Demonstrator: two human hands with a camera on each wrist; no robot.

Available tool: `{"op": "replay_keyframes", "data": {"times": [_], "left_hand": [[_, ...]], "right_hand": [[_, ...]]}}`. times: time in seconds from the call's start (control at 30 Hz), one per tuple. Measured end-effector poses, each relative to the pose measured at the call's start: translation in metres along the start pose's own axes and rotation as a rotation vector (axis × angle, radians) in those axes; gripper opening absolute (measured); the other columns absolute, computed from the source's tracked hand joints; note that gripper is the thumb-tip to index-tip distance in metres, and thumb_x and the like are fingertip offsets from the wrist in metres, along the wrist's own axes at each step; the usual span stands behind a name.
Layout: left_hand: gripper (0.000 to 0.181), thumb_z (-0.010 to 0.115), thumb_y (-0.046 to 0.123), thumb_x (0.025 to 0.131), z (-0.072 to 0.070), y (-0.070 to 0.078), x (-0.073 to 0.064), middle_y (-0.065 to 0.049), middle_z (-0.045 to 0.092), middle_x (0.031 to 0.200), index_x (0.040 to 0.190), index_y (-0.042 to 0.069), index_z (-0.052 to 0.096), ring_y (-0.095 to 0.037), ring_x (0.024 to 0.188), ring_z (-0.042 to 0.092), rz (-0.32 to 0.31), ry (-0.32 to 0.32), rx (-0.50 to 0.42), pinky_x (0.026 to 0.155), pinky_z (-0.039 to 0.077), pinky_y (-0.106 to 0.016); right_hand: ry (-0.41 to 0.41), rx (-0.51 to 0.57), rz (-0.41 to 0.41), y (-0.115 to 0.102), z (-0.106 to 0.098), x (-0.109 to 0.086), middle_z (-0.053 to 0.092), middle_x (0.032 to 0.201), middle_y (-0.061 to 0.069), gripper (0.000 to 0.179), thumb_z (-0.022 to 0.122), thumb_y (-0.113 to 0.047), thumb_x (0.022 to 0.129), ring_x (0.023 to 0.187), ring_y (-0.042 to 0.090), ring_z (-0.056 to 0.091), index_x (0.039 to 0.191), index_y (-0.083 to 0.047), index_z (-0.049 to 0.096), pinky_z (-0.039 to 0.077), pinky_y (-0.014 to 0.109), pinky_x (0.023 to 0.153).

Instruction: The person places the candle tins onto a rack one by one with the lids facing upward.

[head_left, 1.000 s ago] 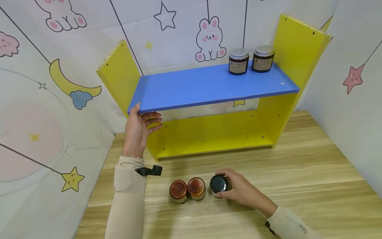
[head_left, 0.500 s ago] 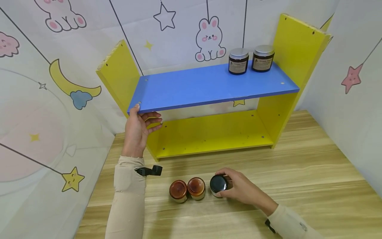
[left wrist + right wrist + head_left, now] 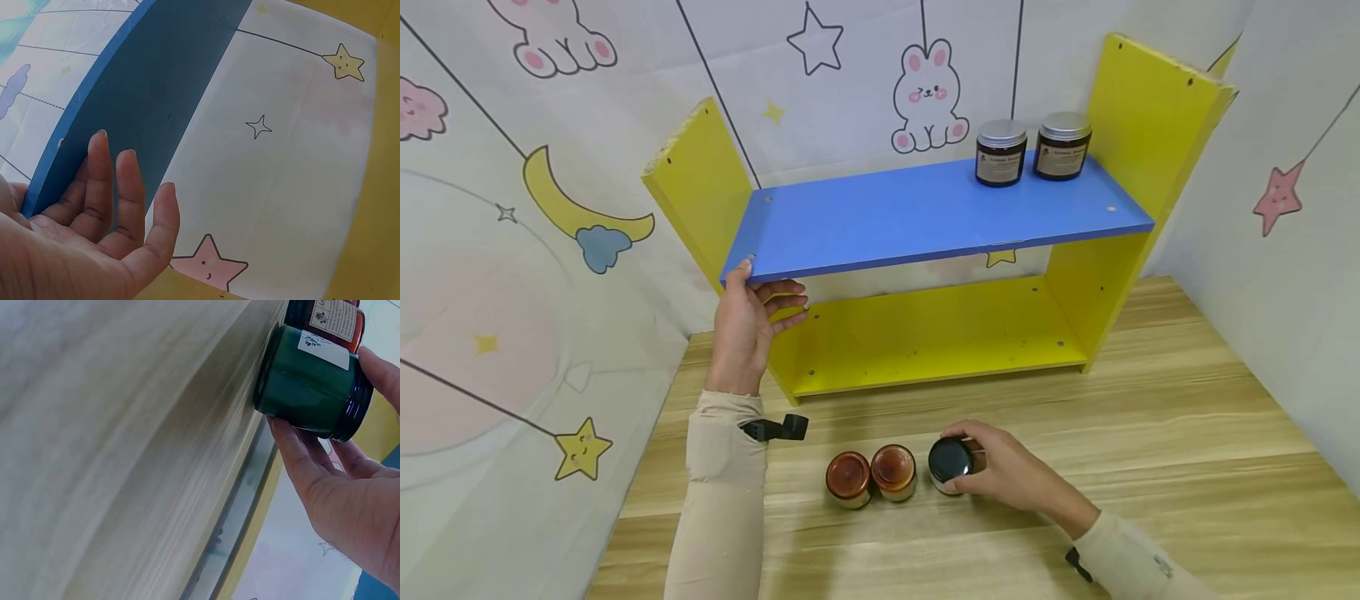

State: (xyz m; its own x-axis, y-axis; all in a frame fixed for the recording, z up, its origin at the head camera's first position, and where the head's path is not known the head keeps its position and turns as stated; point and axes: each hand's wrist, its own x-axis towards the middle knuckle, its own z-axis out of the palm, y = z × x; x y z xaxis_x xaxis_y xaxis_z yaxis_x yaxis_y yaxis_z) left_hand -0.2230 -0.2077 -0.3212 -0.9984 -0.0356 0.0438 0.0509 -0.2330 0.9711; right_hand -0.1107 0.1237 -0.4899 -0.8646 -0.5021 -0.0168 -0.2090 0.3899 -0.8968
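My left hand (image 3: 743, 329) holds the front left corner of the blue shelf board (image 3: 925, 218), thumb on top. In the left wrist view the index finger lies against the board's underside and the other fingers (image 3: 130, 181) stand away from it. On the table my right hand (image 3: 1003, 468) grips a dark green glass jar (image 3: 306, 381) with a dark lid (image 3: 950, 459), thumb on one side and fingers on the other. Left of it stand two amber jars (image 3: 848, 477) with reddish-brown tops, side by side. The right wrist view shows a paper label on the green jar.
Two dark jars with silver lids (image 3: 1002, 133) stand at the right end of the blue board. Yellow side panels (image 3: 1150, 125) flank it, with a yellow bottom board (image 3: 940, 337) below. The unit rests on a wood-grain table (image 3: 1210, 433) before a patterned white backdrop (image 3: 850, 117).
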Motion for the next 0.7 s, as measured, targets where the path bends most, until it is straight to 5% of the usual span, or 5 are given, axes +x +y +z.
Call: {"op": "replay_keyframes", "data": {"times": [0.4,0.7], "left_hand": [[0.047,0.029,0.044,0.110,0.0017,-0.0005,0.0001,-0.002,0.073,0.087,0.130,0.010,0.055,-0.023,0.085,0.068,0.006,0.016,-0.002,0.088,0.054,-0.045],[0.048,0.029,0.045,0.110,0.0014,0.0005,-0.0005,-0.002,0.072,0.087,0.130,0.010,0.055,-0.023,0.085,0.067,-0.009,0.012,-0.001,0.095,0.051,-0.050]], "right_hand": [[0.003,0.013,0.030,0.0004,-0.0029,-0.0004,0.064,0.126,0.013,0.065,0.085,-0.024,0.083,0.110,0.024,0.065,0.137,-0.003,0.056,0.056,0.031,0.086],[0.004,0.047,0.066,-0.0017,-0.0063,-0.0011,0.065,0.124,0.013,0.065,0.084,-0.024,0.084,0.112,0.026,0.065,0.137,-0.003,0.055,0.057,0.030,0.085]]}}
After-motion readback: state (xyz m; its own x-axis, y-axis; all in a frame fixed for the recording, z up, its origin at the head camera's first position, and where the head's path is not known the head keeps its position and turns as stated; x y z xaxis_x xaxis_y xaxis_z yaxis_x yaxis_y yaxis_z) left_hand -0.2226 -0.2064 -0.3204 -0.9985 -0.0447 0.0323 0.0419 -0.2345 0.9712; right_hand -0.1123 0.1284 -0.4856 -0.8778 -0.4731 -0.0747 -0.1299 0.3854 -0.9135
